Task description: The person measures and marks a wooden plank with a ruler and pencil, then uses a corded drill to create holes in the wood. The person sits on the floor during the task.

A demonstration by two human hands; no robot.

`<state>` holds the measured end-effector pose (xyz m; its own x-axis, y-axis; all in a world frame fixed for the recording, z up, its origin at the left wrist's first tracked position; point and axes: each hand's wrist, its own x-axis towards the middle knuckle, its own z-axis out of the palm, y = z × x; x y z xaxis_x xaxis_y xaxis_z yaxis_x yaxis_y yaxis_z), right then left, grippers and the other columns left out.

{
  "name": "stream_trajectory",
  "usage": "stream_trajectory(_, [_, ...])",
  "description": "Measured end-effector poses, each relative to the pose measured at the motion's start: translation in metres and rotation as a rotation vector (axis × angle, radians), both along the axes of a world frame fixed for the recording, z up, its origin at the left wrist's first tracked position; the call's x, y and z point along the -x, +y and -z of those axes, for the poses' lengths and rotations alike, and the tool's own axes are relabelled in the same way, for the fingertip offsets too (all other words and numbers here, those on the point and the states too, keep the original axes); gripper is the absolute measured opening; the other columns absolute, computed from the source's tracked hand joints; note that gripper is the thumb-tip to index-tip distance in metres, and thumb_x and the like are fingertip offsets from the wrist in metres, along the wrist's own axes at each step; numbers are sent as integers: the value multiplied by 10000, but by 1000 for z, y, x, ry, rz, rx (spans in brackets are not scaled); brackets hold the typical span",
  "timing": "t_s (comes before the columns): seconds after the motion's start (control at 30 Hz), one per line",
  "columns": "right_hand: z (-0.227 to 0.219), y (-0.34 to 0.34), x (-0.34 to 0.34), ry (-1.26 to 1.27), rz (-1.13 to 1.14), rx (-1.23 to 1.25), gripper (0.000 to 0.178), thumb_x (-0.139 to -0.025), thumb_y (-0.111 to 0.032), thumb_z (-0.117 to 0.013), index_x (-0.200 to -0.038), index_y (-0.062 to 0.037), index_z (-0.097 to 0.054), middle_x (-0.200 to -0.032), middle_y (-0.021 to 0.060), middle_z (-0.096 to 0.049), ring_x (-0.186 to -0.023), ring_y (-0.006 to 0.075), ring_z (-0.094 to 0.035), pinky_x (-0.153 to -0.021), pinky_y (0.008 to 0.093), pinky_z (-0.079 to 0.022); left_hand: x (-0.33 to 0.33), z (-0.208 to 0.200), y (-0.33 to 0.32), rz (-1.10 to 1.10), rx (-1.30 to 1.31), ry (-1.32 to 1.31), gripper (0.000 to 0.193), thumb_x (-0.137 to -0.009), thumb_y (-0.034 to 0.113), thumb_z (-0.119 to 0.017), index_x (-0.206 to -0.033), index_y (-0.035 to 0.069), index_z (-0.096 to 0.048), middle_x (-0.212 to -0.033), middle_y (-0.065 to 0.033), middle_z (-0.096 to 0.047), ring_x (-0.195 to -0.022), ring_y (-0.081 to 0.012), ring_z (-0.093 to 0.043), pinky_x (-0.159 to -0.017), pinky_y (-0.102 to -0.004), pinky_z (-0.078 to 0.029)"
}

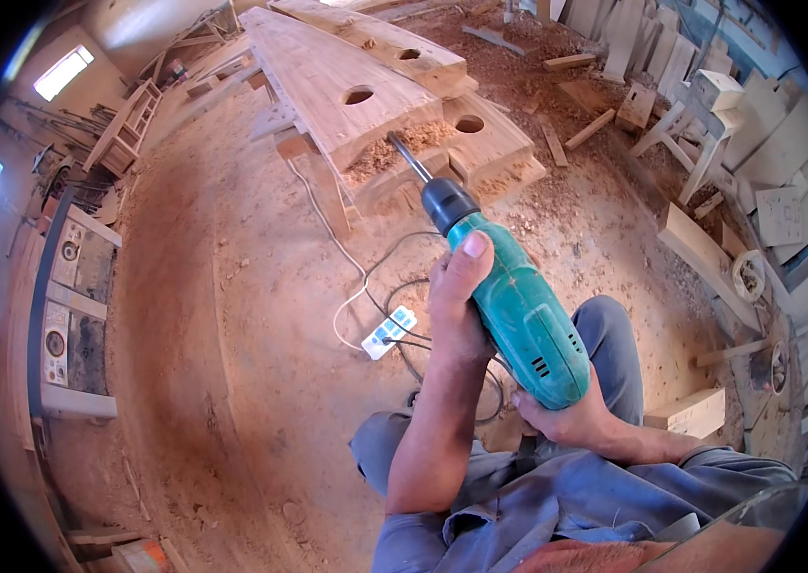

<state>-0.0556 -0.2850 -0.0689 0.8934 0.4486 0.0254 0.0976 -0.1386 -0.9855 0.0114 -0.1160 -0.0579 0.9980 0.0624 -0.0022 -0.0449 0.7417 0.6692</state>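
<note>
1. The person's left hand (461, 296) is wrapped around the front of a green drill (528, 320), thumb up along its side just behind the black chuck (450, 203).
2. The right hand (571, 415) grips the same drill at its rear; the body hides most of those fingers.
3. The drill slants up and away from the person's lap, its bit (410, 158) reaching the near end of a wide board (327, 67) with a round hole. I can't tell whether the tip is in the wood.
4. Shavings (420, 138) lie around that tip.
5. A white-and-blue power strip (389, 332) sits on the dusty floor (280, 401), left of the drill, among looping cords.
</note>
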Motion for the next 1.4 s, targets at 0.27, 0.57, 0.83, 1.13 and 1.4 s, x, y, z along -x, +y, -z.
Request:
stream_trajectory(0.27, [0, 4, -2, -4, 11, 39, 125, -841, -33, -731, -957, -12, -689, -832, 50, -718, -766, 104, -662, -684, 302, -533, -1, -6, 3, -3, -22, -15, 587, -892, 550, -616, -1135, 17, -572, -909, -225, -671, -735, -324, -701, -632, -447, -592])
stream_trajectory(0.57, [2, 4, -3, -11, -3, 48, 114, -841, -32, -730, -946, -14, -692, -817, 49, -716, -748, 105, -662, -673, 306, -534, -3, -2, 4, 5, -8, -22, 593, -892, 557, -617, -1127, 14, -572, -903, -226, -671, -728, -323, -700, -630, -439, -596])
stream_trajectory(0.83, [1, 6, -4, 1, 8, 33, 135, -840, -33, -735, -967, -14, -692, -813, 45, -712, -743, 96, -650, -673, 302, -529, -4, -3, 5, 4, -32, -40, 585, -903, 553, -604, -1101, 3, -582, -906, -219, -671, -734, -316, -705, -638, -437, -603])
stream_trajectory(1.13, [0, 7, -3, 68, 19, 14, 130, -843, -33, -736, -963, -11, -691, -815, 39, -705, -747, 96, -642, -673, 303, -526, -5, -2, 6, 14, -6, -34, 572, -908, 540, -605, -1106, 5, -580, -908, -221, -669, -741, -324, -706, -645, -443, -605])
stream_trajectory(1.4, [6, 6, -4, 31, 10, 22, 112, -843, -46, -734, -933, -9, -678, -802, 38, -696, -740, 95, -629, -660, 312, -517, -7, 1, 7, 16, 5, -18, 590, -887, 553, -625, -1109, 8, -578, -912, -216, -661, -742, -325, -700, -650, -448, -598])
